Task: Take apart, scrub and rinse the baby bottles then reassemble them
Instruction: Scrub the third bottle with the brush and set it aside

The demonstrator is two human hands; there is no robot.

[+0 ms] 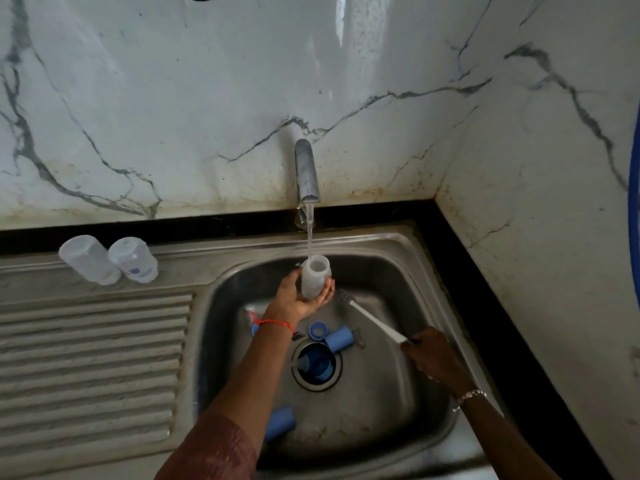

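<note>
My left hand (300, 299) holds a clear bottle body (314, 277) upright under the running tap (306, 171), and water streams into its open mouth. My right hand (427, 351) grips the white handle of a bottle brush (372, 318), whose grey head points toward the bottle without touching it. Two more clear bottle bodies (88, 259) (133, 259) stand upside down on the drainboard at the left. Blue caps and rings lie in the basin: one (339, 338) beside the drain, one (318, 365) in the drain, another (280, 422) near my left forearm.
The steel sink basin (398, 403) sits in a black counter, with a ribbed drainboard (90, 358) to its left. Marble walls close in behind and on the right. A small clear part (250, 315) lies in the basin under my left wrist.
</note>
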